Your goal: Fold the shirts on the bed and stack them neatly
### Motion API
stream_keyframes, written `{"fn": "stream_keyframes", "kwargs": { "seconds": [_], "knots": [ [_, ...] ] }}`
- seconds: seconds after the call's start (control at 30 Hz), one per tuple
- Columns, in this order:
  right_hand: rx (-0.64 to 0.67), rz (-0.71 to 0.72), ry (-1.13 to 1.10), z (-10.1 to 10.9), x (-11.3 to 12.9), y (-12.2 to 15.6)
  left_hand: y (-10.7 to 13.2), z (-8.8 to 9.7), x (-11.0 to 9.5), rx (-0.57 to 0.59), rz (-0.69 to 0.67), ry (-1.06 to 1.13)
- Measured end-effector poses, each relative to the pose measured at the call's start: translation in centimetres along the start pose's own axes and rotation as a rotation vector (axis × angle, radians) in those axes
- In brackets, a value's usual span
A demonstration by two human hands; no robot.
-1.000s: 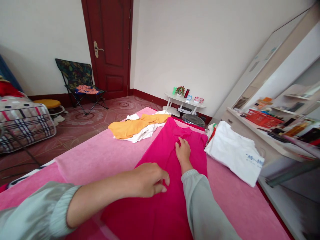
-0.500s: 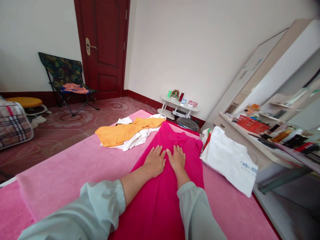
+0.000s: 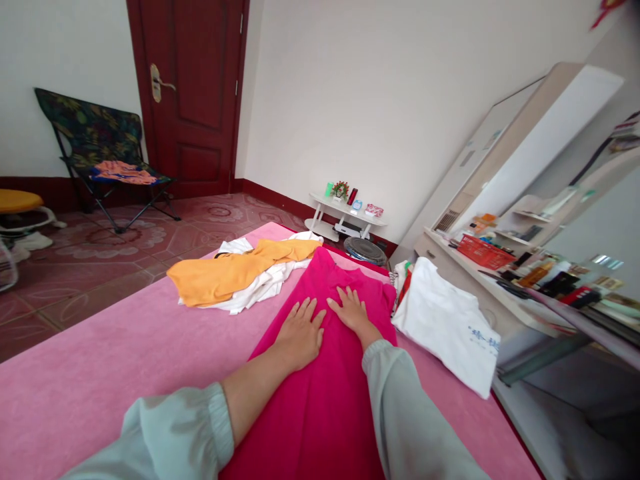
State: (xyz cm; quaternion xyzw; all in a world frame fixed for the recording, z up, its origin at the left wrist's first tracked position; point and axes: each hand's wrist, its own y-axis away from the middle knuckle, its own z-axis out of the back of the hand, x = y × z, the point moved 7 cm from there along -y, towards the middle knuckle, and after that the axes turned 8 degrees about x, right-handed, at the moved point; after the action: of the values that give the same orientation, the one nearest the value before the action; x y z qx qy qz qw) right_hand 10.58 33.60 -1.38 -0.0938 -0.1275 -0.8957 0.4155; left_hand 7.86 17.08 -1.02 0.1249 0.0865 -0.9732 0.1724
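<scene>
palms down, the left hand and the right hand rest on the deep-pink garment, both opened out flat, gripping nothing and apart from each other. the right reaches slightly farther toward the garment's far end. each wrist runs back into a pale grey-green sleeve.

the cloth looks light, soft and limp, likely to drag and wrinkle under a push rather than slide as one piece; nothing about it seems fragile. two edges taken at once, along a side or at the far corners, would probably keep it flatter than a pinch in the middle.

it lies lengthwise on the pink bed cover, plain and evenly coloured, with a long crease down its middle and small puckers at the far end. its near end runs out of view.

to its left an orange garment lies over white cloth; to its right is a white shirt with blue lettering. farther right, a red basket stands on the white bench.
</scene>
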Motion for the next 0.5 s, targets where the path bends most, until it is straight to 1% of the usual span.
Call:
{"fn": "stream_keyframes", "kwargs": {
  "seconds": [0.07,0.13,0.2,0.3,0.37,0.43,0.5],
  "knots": [
    [0.047,0.028,0.002,0.1,-0.3,0.9,0.0,0.0,0.1,0.003,-0.002,0.007],
    [0.068,0.081,0.016,0.0,-0.6,3.1,0.0,0.0,0.1,0.007,0.001,0.016],
    [0.077,0.146,0.033,-0.3,-1.1,6.6,0.0,0.0,0.2,0.006,0.002,0.025],
    [0.071,0.221,0.038,-0.9,-2.7,13.2,0.0,-0.1,0.2,0.004,0.002,0.035],
    [0.037,0.204,0.036,-1.2,-4.5,17.6,-0.1,-0.2,0.2,0.007,0.005,0.036],
    [-0.014,0.119,0.033,-1.3,-6.8,21.6,-0.1,-0.3,0.2,0.003,0.006,0.033],
    [-0.044,0.042,0.017,-1.2,-8.6,25.0,-0.1,-0.3,0.2,-0.006,0.006,0.026]
  ]
}}
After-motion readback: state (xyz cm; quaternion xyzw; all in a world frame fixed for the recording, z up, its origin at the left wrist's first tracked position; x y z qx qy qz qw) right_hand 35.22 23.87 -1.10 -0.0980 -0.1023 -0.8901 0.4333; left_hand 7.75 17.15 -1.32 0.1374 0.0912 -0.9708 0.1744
